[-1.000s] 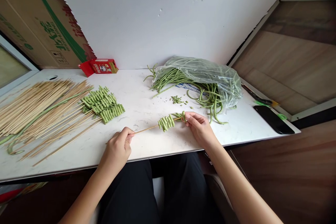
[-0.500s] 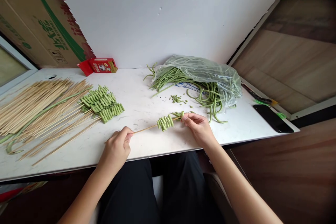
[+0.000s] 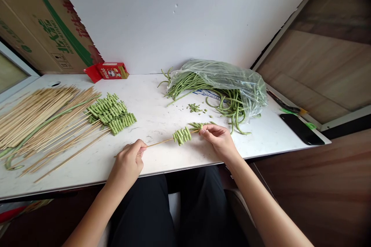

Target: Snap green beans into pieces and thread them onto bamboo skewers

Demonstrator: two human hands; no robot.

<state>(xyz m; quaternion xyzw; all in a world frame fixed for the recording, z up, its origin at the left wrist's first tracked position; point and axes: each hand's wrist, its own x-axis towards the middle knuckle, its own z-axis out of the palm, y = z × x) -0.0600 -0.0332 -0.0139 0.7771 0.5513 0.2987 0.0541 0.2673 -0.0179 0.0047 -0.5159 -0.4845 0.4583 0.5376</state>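
Little moved since the earlier frames: both hands in nearly the same spots, view drifted slightly, bean end at the right fingertips drawn a touch closer to the skewer tip.

Left hand (image 3: 129,161) closed around the blunt end of a bamboo skewer (image 3: 159,142), fingers curled and pressed together on the stick. Right hand (image 3: 220,141) at the other end, thumb and forefinger pinching a long bean (image 3: 194,125) just beside the skewer's point. Folded bean loops (image 3: 182,135) already threaded on the stick, bunched near its right end, just left of the right fingertips.

Skewer long axis running left to right, rising slightly toward the right, lifted a little off the white table (image 3: 162,114) near its front edge. Bean's loose length lying beyond the right fingers, toward the far side. Right hand far nearer the bean; left hand well apart from it, at the opposite end of the stick.

Elsewhere: pile of bare skewers (image 3: 34,114) at far left, finished bean skewers (image 3: 111,112) beside it, plastic bag of long beans (image 3: 220,85) behind the right hand, small bean trimmings (image 3: 195,108) between, black phone (image 3: 301,129) at the right edge, red packet (image 3: 108,71) by the cardboard box (image 3: 43,27)
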